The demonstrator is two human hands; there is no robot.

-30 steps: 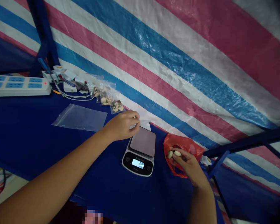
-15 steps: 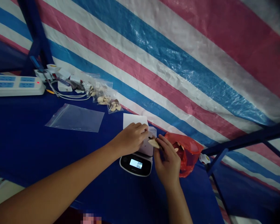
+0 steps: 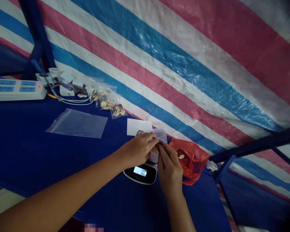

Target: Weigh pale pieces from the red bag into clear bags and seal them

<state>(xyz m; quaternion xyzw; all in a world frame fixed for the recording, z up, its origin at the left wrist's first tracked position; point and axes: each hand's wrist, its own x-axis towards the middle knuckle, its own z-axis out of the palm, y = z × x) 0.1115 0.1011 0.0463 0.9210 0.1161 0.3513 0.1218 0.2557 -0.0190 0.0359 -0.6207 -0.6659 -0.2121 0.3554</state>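
Observation:
My left hand (image 3: pixel 137 149) grips the edge of a small clear plastic bag (image 3: pixel 158 135) above a digital kitchen scale (image 3: pixel 141 173). The scale's display reads 0.0, and the hand hides most of its platform. My right hand (image 3: pixel 169 170) pinches a pale nut piece (image 3: pixel 156 149) at the bag's mouth, right beside my left fingers. A red plastic bag (image 3: pixel 193 162) lies to the right of my right hand, with a pale piece showing at its opening. A white paper card (image 3: pixel 139 127) lies just behind the scale.
Several small zip bags of pale nut pieces (image 3: pixel 118 111) lie at the back left, near chargers and cables (image 3: pixel 62 87) and a white power strip (image 3: pixel 15 90). An unfilled clear bag (image 3: pixel 77 123) lies on the blue table cover (image 3: pixel 38 161). Blue metal bars (image 3: pixel 253 145) cross at right.
My right hand has moved left from the red bag and now meets my left hand at the clear bag. The white card has come into view behind the scale.

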